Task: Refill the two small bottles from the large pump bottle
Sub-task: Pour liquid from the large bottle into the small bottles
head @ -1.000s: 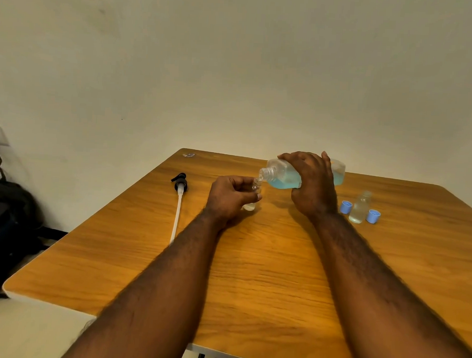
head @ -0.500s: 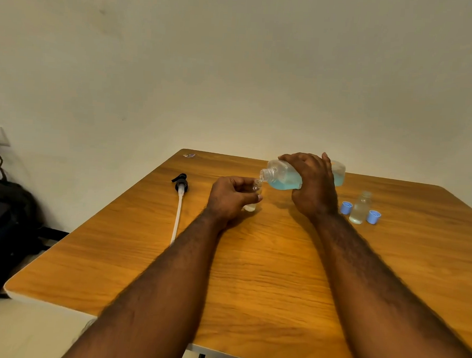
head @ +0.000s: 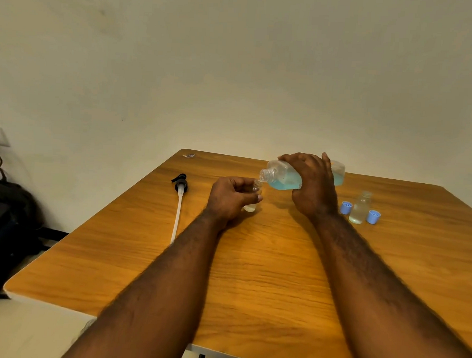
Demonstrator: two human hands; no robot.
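My right hand (head: pixel 312 187) grips the large clear bottle (head: pixel 282 177) of blue liquid, tipped on its side with its open neck pointing left and down. My left hand (head: pixel 228 199) is wrapped around a small clear bottle (head: pixel 251 205) that stands on the wooden table (head: pixel 265 276). The large bottle's mouth sits right over the small bottle's opening. A second small bottle (head: pixel 360 208) stands uncapped to the right, holding pale liquid. Two blue caps (head: pixel 346 207) (head: pixel 373 216) lie on either side of it.
The black pump head with its long white tube (head: pixel 179 203) lies on the table to the left of my hands. A dark bag (head: pixel 5 232) sits on the floor at the far left, under a wall socket with cables.
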